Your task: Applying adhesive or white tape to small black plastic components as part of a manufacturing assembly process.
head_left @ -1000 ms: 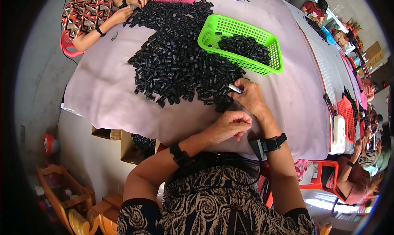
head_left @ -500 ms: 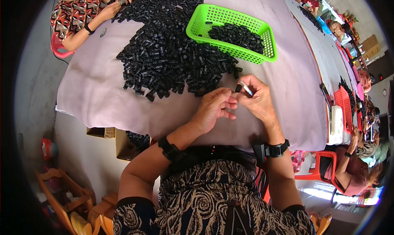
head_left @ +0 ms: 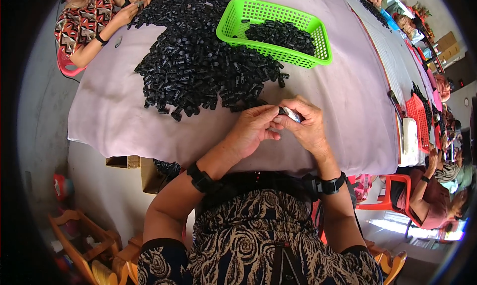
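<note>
Close to the table's near edge, my left hand [head_left: 254, 130] and my right hand [head_left: 309, 125] meet fingertip to fingertip. My left thumb and forefinger pinch a small black plastic piece [head_left: 281, 111], mostly covered by the fingers. In my right hand, closed round it, lies a short shiny silver-white tool [head_left: 292, 115]; its exact kind is hidden by the grip. The tool's end touches or nearly touches the black piece. Just beyond my hands spreads a large heap of similar black plastic pieces [head_left: 184, 71].
A green plastic basket [head_left: 323, 41] holding black pieces stands beyond my right hand on the cloth-covered table [head_left: 348, 101]. At the far left, a co-worker [head_left: 89, 21] handles something small. A grey object [head_left: 118, 42] lies near them. Red baskets [head_left: 417, 118] stand at the right.
My hands have come together, and the tool in my right hand has turned from upright and tilted to lying against the black piece. The view has shifted slightly.
</note>
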Action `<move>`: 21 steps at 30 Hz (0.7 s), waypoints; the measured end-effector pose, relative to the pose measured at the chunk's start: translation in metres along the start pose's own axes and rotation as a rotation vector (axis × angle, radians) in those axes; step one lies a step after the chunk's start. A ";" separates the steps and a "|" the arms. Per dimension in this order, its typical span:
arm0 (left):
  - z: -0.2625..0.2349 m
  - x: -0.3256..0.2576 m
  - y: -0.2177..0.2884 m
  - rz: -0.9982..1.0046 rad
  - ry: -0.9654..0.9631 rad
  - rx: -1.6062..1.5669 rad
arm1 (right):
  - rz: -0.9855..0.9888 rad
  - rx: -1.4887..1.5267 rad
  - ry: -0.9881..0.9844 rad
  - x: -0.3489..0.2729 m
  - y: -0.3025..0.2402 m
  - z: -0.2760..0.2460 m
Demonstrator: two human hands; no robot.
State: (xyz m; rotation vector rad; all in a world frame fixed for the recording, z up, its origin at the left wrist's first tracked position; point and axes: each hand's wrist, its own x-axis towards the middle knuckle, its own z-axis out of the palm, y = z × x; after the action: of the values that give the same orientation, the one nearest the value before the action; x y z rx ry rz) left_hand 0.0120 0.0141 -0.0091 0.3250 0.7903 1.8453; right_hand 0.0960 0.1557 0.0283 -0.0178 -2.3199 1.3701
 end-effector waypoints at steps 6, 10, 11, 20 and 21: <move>0.000 0.000 0.001 -0.015 0.024 0.037 | 0.017 -0.026 0.017 -0.004 0.003 0.001; 0.000 0.001 0.000 -0.027 0.014 0.042 | 0.035 0.042 0.052 -0.007 0.009 -0.001; 0.001 0.001 0.000 -0.026 0.012 0.025 | 0.045 0.059 0.067 -0.008 0.009 -0.002; 0.010 -0.002 -0.003 0.175 0.110 0.277 | 0.113 0.140 0.104 -0.009 0.013 -0.002; 0.010 -0.002 -0.004 0.233 0.129 0.360 | 0.114 0.139 0.104 -0.009 0.011 -0.001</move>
State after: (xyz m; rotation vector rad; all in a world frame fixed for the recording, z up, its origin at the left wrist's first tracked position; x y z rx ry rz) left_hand 0.0212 0.0170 -0.0037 0.5504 1.2214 1.9489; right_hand 0.1022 0.1596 0.0161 -0.1768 -2.1627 1.5464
